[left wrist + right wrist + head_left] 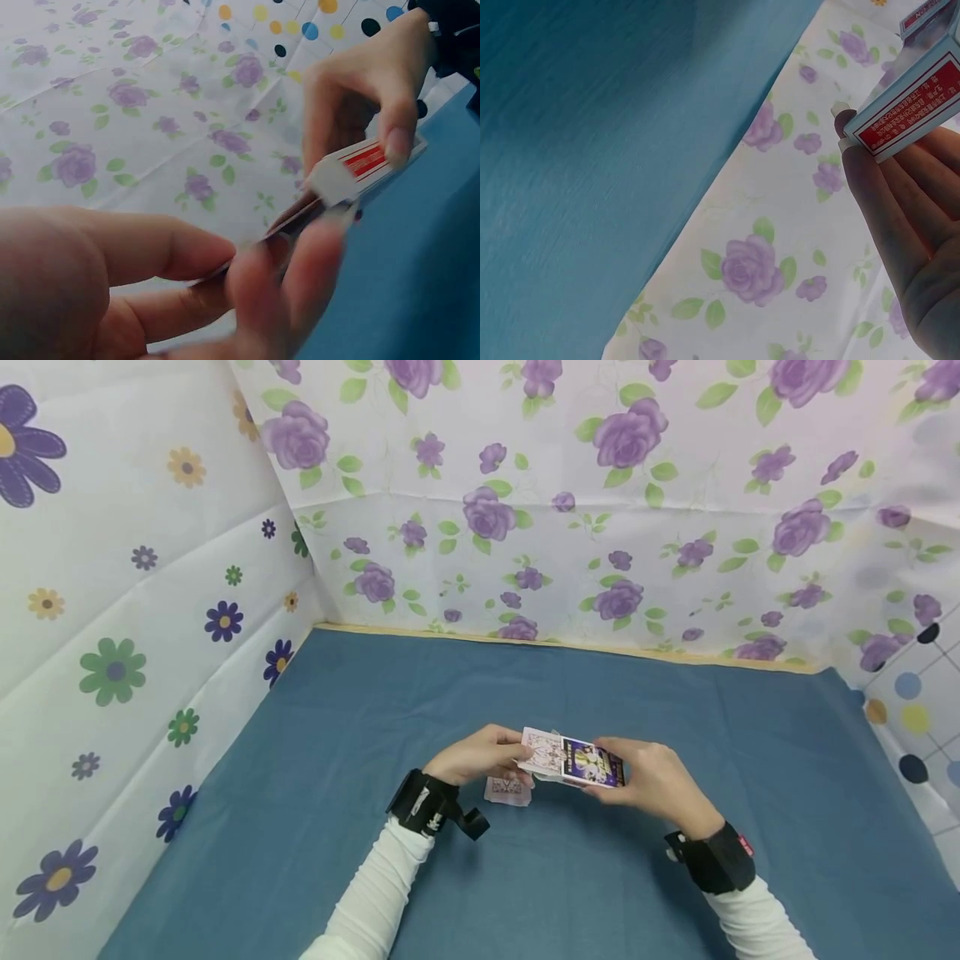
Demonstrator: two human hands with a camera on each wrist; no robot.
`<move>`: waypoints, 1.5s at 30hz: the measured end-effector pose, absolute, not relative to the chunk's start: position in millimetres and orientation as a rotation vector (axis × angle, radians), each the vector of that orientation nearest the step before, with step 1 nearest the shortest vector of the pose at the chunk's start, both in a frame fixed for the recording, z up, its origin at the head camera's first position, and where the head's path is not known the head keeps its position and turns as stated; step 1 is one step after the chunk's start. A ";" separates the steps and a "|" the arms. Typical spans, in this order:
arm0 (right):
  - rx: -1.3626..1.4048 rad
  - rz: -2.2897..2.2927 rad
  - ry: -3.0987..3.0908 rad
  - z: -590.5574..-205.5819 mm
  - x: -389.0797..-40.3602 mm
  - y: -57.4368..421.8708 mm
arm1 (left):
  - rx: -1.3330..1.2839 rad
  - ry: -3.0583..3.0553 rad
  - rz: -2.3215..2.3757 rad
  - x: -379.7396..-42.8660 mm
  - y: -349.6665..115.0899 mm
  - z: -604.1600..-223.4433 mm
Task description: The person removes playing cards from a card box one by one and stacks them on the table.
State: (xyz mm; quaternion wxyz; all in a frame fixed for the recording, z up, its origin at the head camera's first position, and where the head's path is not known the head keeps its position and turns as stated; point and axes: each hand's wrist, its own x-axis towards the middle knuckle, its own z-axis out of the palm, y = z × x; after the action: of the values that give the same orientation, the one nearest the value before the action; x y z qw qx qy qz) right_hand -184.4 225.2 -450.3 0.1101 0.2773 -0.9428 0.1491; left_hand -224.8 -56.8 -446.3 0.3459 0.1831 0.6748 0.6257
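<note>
My right hand grips a small playing-card box with a dark purple printed face, thumb and fingers on opposite edges. A few playing cards with a pale patterned back reach out of the box's left end. My left hand pinches them between thumb and fingers. On the cloth just below that hand lies a small pile of cards, partly covered by its fingers. The left wrist view shows the box edge-on with a red label; the right wrist view shows its printed side.
A blue cloth covers the table. Flowered sheets hang along the back and the left side, and a dotted sheet stands at the right. A loose strap end sticks out from the left wristband.
</note>
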 end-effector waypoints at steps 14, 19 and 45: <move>0.794 0.476 -2.803 -454.2 -187.0 233.9 | 0.282 1.651 1.806 -235.5 -81.9 -451.4; 0.785 0.478 -2.818 -456.5 -186.7 234.6 | 0.161 1.740 1.881 -239.9 -92.9 -458.4; 0.771 0.480 -2.859 -468.7 -188.2 236.9 | 0.088 2.605 1.311 -245.0 -74.4 -489.0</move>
State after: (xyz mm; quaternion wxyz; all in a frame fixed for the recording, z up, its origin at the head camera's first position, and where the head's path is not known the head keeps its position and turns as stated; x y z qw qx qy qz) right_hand -188.2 236.9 -468.7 0.0709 0.2562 -0.9507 0.1597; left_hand -245.0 -74.4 -489.0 0.1116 0.0299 0.8873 0.4464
